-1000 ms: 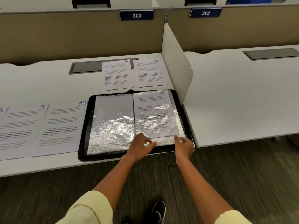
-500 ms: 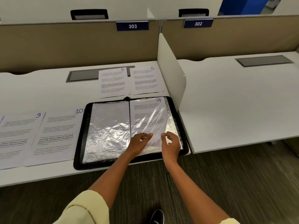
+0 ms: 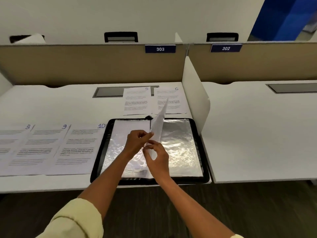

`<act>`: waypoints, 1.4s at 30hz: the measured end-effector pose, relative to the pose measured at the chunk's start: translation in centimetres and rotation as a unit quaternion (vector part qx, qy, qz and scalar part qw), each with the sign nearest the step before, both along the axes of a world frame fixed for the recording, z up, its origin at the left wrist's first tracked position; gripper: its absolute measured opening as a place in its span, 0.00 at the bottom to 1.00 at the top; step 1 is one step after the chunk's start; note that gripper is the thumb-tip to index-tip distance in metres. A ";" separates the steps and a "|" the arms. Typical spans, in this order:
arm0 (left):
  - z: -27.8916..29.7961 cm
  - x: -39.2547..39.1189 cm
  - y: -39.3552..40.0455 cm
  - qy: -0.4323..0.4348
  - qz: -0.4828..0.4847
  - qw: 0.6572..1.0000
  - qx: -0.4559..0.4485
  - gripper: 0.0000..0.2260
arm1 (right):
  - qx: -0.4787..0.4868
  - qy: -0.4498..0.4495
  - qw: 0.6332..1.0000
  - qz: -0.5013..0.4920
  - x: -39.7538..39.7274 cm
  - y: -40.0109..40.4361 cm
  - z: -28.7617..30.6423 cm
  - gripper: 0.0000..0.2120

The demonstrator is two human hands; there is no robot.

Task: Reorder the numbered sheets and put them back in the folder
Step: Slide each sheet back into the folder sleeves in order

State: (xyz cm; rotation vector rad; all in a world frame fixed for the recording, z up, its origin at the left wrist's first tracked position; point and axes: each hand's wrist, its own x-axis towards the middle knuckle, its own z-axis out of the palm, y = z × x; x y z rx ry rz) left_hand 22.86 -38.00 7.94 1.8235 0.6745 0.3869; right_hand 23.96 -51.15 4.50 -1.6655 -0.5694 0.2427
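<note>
A black folder lies open on the desk with shiny clear sleeves on both sides. One sleeve page stands nearly upright over the spine, seen edge-on. My left hand pinches its lower edge and my right hand pinches it just below. Sheets 5 and 6 lie behind the folder. Sheets 8, 9 and 10 lie in a row to its left.
A white divider panel stands right of the folder, with a second desk beyond it. A tan partition with labels 303 and 302 runs along the back. A grey cable hatch sits behind the sheets.
The sleeve page showing sheet 4 lay flat on the right side; both hands have lifted it upright over the spine. The camera has tilted up.
</note>
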 end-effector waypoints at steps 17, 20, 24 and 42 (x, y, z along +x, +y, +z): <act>-3.0 -9.9 8.2 0.099 0.178 0.972 0.113 0.10 | -0.332 0.023 0.923 0.190 1.1 3.2 -4.9 0.35; -4.2 -11.0 9.2 0.119 0.168 0.973 0.109 0.12 | -0.358 0.022 0.911 0.205 1.2 3.6 -6.1 0.33; -6.2 -12.0 10.9 0.156 0.149 0.971 0.104 0.10 | -0.393 -0.019 0.899 0.192 1.4 5.1 -7.0 0.27; -10.7 -5.3 19.8 0.145 -0.013 0.944 0.294 0.33 | -0.442 -0.244 0.863 -0.011 2.1 11.3 -10.0 0.19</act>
